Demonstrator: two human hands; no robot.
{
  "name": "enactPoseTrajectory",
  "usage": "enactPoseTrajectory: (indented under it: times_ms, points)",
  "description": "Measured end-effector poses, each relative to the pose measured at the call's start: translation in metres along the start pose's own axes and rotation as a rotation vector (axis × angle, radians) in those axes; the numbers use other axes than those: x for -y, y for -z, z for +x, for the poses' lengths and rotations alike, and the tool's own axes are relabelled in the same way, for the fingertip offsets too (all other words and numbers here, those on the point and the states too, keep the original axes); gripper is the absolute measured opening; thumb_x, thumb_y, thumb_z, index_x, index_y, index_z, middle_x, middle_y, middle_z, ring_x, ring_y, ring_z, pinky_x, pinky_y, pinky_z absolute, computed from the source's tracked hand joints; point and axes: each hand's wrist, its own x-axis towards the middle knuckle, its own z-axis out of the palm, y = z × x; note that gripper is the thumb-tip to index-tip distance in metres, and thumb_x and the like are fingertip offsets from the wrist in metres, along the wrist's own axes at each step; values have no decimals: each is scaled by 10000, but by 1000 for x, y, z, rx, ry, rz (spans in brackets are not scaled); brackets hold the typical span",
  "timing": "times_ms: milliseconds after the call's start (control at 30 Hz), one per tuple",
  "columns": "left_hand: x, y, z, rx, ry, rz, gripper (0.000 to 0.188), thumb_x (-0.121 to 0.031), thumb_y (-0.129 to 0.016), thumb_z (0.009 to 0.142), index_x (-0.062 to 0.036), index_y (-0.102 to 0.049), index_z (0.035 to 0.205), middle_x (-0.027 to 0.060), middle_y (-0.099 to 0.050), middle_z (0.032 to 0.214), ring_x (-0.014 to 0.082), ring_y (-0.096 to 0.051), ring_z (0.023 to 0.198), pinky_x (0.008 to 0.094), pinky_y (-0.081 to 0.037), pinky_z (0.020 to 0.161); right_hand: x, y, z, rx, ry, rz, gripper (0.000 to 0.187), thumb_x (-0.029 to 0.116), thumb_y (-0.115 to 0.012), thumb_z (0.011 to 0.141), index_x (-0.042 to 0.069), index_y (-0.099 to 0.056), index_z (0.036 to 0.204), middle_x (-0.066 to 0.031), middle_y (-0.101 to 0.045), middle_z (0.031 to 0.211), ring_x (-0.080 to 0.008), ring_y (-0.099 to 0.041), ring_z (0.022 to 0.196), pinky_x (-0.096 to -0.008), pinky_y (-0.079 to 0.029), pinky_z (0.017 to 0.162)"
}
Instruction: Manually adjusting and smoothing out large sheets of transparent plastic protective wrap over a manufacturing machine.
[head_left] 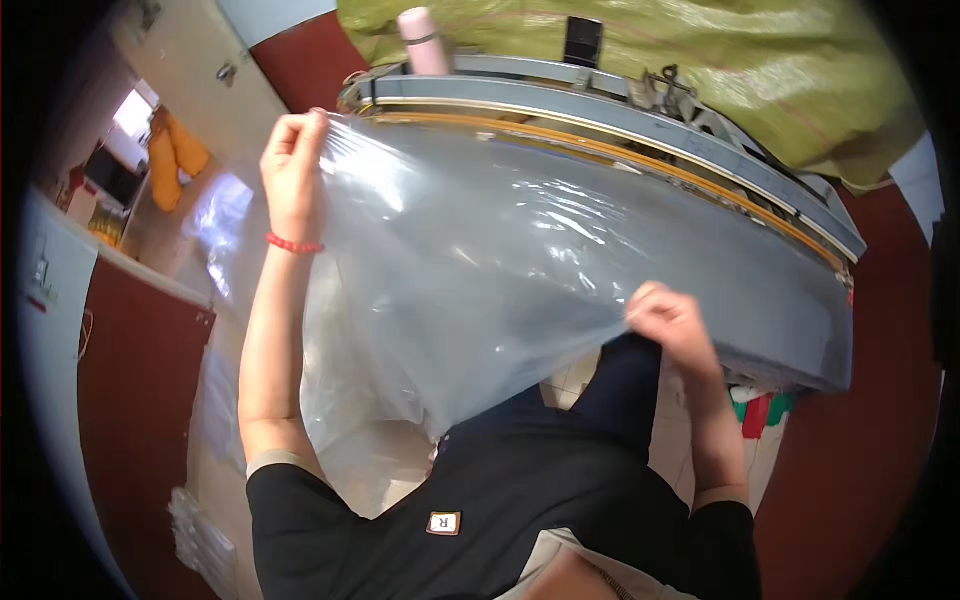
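Observation:
A large sheet of clear plastic film [480,280] stretches between my hands and hangs down in front of my body on the left. My left hand [294,165] is raised at the film's far left corner, pinching its edge near the end of a long metal sealing machine [600,115]. A red bead bracelet [294,243] circles that wrist. Lower and nearer to me, my right hand [665,318] is closed on the film's near edge, pulling it taut into creases. Part of the film lies over the machine's grey table [780,300].
A pink bottle [424,42] and a small black object [583,41] stand behind the machine's bar. Yellow-green woven sheeting [700,60] hangs at the back. An open door [200,60] is at far left. Bundled clear plastic [203,535] lies on the floor.

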Motion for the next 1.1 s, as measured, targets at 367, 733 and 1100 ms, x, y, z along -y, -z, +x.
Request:
enactPoseTrajectory:
  times_ms: [367,733,1100]
  points:
    - [-14,-91,-50,1260,288,491,161,-153,-627,788,-7,-614,721,5,-515,550,61,-445,490,227,-348,443,61,109,-146,34,-378,-587,252,273,-640,767,33,-601,833,-14,-570,657,-91,-497,552,-230,-394,502]
    - [54,-105,-56,1033,570,39,144,-126,-661,762,-24,-575,706,-51,-478,531,13,-382,442,166,-260,413,110,262,-314,-1187,-107,-311,67,55,-599,720,22,-608,778,-4,-574,652,-52,-477,541,-191,-316,460]
    - [161,-129,-80,904,599,302,118,-44,-612,800,-58,-540,708,-85,-474,632,5,-388,547,158,-305,498,-20,290,-243,-1435,-657,-896,278,213,-720,660,68,-580,851,-63,-620,737,-205,-602,710,-312,-455,651]
